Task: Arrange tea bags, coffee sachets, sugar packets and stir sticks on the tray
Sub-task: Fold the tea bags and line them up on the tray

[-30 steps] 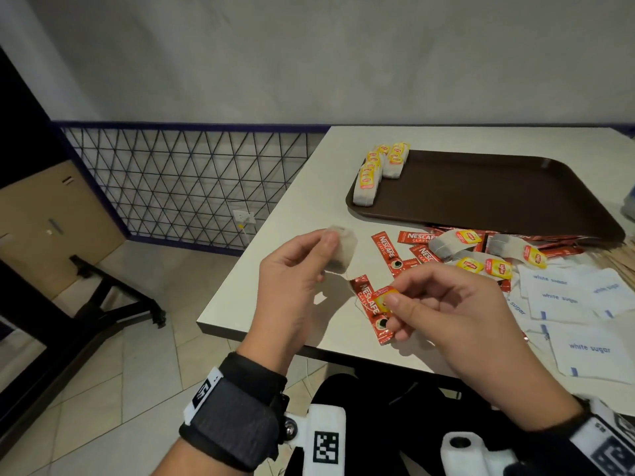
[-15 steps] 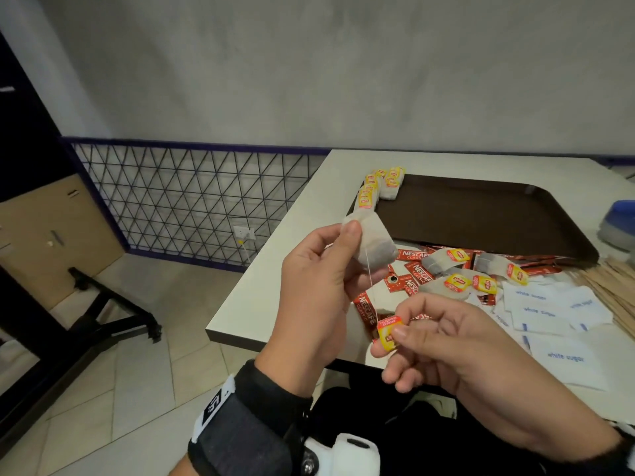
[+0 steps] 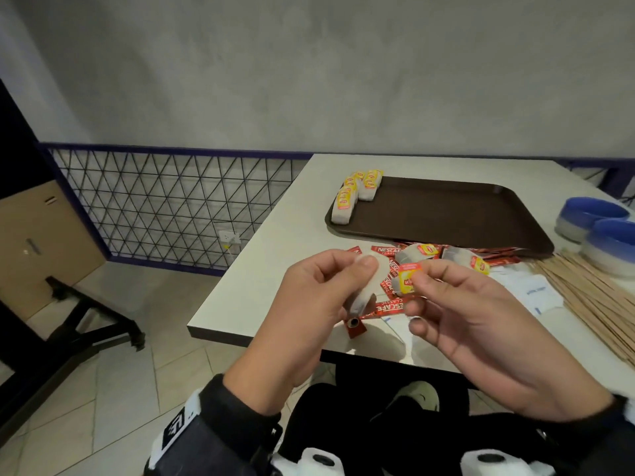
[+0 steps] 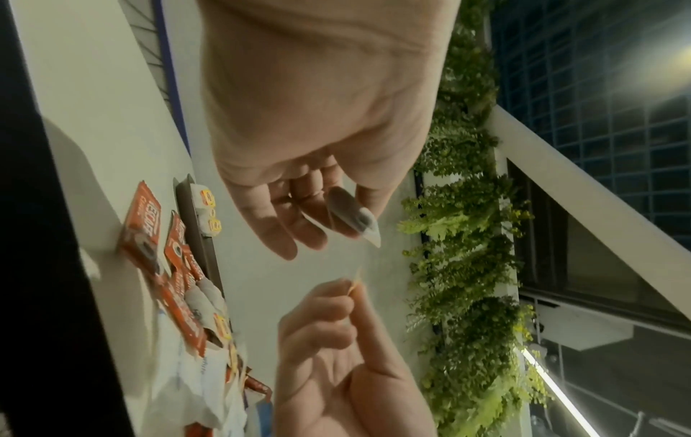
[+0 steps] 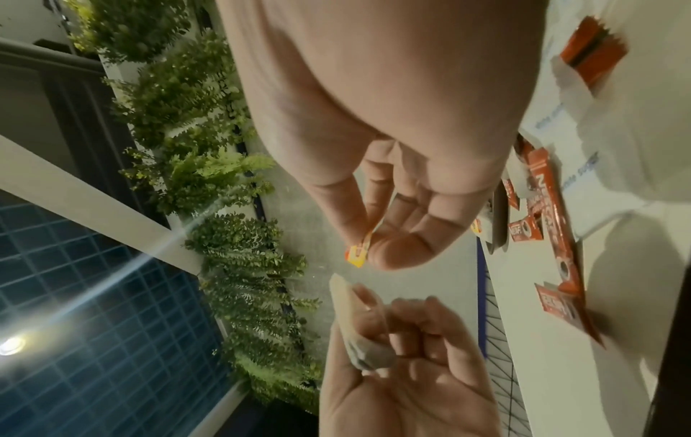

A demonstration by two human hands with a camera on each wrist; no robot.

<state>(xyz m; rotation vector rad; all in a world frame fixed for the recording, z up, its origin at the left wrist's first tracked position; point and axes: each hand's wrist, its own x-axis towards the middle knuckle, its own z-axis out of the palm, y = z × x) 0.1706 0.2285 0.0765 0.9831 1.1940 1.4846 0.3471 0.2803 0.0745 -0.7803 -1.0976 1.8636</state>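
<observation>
My left hand (image 3: pixel 347 269) pinches a white tea bag (image 3: pixel 366 290) (image 4: pixel 355 218) (image 5: pixel 359 340) in the air before the table's near edge. Close to its right, my right hand (image 3: pixel 417 274) pinches that bag's yellow-and-red tag (image 3: pixel 408 278) (image 5: pixel 358 253) between thumb and forefinger. A brown tray (image 3: pixel 446 214) lies farther back, with several tea bags (image 3: pixel 357 192) lined up along its left end. Loose tea bags (image 3: pixel 457 257), red coffee sachets (image 3: pixel 390 250), white sugar packets (image 3: pixel 537 292) and wooden stir sticks (image 3: pixel 591 297) lie on the table in front of the tray.
Two blue-rimmed bowls (image 3: pixel 598 225) stand at the right, beyond the sticks. The white table (image 3: pixel 261 269) ends at its left edge, with a tiled floor and a black mesh railing (image 3: pixel 165 207) beyond. A red sachet (image 3: pixel 354 326) lies at the near edge.
Both hands have come closer together; the right hand has raised the tag up to the tea bag's level. The head view has tilted, showing the bowls and more of the sticks.
</observation>
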